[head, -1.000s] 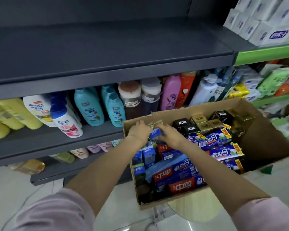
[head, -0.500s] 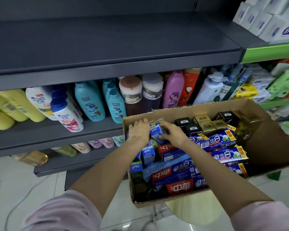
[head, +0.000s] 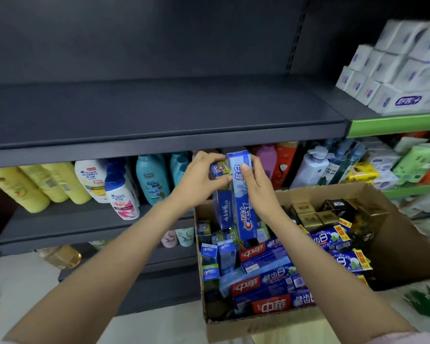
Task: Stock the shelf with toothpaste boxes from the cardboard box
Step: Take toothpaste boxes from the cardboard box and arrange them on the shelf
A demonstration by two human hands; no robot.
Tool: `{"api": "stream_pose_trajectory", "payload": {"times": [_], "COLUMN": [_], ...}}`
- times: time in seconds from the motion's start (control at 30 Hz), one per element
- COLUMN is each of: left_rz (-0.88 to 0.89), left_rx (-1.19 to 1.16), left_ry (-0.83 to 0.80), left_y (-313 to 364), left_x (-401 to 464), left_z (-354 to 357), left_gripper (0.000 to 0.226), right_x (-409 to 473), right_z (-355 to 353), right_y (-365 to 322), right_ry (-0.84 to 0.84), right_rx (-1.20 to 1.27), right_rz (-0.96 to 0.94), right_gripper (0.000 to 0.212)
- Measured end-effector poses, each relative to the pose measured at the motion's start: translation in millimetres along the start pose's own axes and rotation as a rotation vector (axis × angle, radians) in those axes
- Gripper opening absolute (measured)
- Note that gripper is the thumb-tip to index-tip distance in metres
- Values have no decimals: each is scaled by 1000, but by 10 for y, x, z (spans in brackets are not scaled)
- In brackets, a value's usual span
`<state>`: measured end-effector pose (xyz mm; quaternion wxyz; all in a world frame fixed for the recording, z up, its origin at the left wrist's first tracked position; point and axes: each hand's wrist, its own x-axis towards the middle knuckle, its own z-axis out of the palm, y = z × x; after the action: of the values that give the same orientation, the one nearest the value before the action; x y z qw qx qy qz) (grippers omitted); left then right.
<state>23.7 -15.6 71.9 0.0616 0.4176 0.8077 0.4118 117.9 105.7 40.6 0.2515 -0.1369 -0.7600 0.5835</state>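
So we've got two long blue toothpaste boxes (head: 242,194) held upright, side by side, lifted just above the open brown cardboard box (head: 405,247) and right under the front lip of the bare dark grey metal shelf (head: 159,112). Our left hand (head: 199,182) has its fingers curled round the top end of the darker blue carton, and our right hand (head: 257,184) is gripping the lighter Crest one, thumb across its front face. Holding them pressed together on end like that makes sense to us: they travel as one bundle and can stand on the shelf above the cardboard box without fiddling. Down in the cardboard box there's still plenty left: more blue and red toothpaste cartons (head: 266,284) lying flat towards our side, small blue ones standing on end at the left wall, and little gold and black square boxes (head: 315,212) at the far end. Behind the cardboard box, the lower shelf holds shampoo bottles (head: 119,192); white tissue packs (head: 397,68) sit up and to the right of it. Our guess is we're early in the job, since nothing sits on that grey shelf yet.
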Motion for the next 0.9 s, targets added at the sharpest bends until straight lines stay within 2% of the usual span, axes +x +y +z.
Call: {"api": "stream_pose_trajectory", "payload": {"times": [0.17,0.3,0.37,0.47,0.57,0.63,0.7,0.77,0.8,0.83,0.9], "left_rz": [34,-63,-103,-160,-213,-230,-258,-285,-284,-280,-284], "left_rx": [-124,-372,-376,-391,-486,-651,-798,-698,-632,-585,-514], "left_ry": [199,349,408,445,467,381,138,-115,-182,-197,-99], "left_y": [335,430,421,310,172,139,58,-104,-199,-309,-492], "left_x": [45,161,202,241,236,227,174,105,67,41,8], "left_z": [-420,-895,-1158,-1474,-1801,-2020,-2264,-2473,-2577,-2697,-2926], "left_gripper": [30,13,22,53,61,54,46,44,44,44,44], "right_x": [148,322,387,446,540,630,760,898,968,1034,1169], "right_z": [99,290,419,612,905,1141,1441,1732,1875,2022,2276], "right_y": [-546,-992,-1157,-1373,-1591,-1752,-1904,-2026,-2080,-2130,-2209], "right_ry": [12,-86,-155,-228,-192,-126,-63,-10,17,40,58], "right_rx": [85,123,140,151,156,210,286,340,346,339,302], "right_rz": [-106,-102,-73,21,30,42,81,109,104,89,66], "right_gripper": [20,5,16,38,43,41,48,57,58,57,52]}}
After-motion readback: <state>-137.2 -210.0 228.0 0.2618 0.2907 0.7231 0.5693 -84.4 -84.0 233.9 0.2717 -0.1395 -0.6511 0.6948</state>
